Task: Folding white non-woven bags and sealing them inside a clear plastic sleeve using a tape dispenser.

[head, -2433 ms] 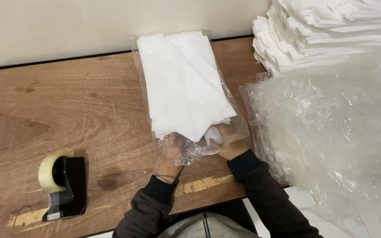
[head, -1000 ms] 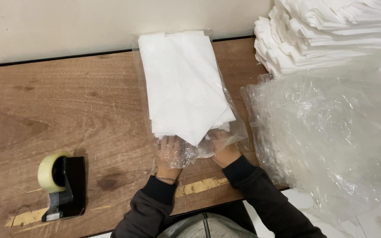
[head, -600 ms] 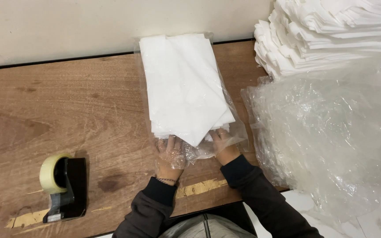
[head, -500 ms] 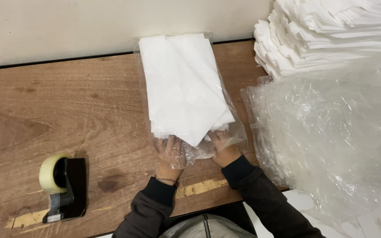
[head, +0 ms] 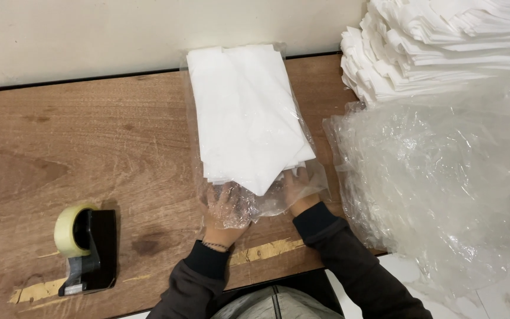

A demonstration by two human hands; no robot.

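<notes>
A folded white cloth (head: 246, 115) lies inside a clear plastic bag (head: 302, 127) on the wooden table (head: 90, 142), stretching from the wall towards me. My left hand (head: 224, 208) presses flat on the crumpled open end of the bag, seen through the film. At the bag's near right corner my right hand (head: 295, 188) has its fingers on the plastic, just below the cloth's edge. Both sleeves are dark.
A tape dispenser (head: 84, 245) with a yellowish roll stands at the near left. A stack of folded white cloths (head: 444, 44) fills the far right corner. A heap of clear plastic bags (head: 444, 171) covers the right side. Yellow tape strips mark the table's front edge.
My hands shifted slightly along the bag's open end; the right hand drew in towards the cloth's corner. The bagged cloth stays in place.
</notes>
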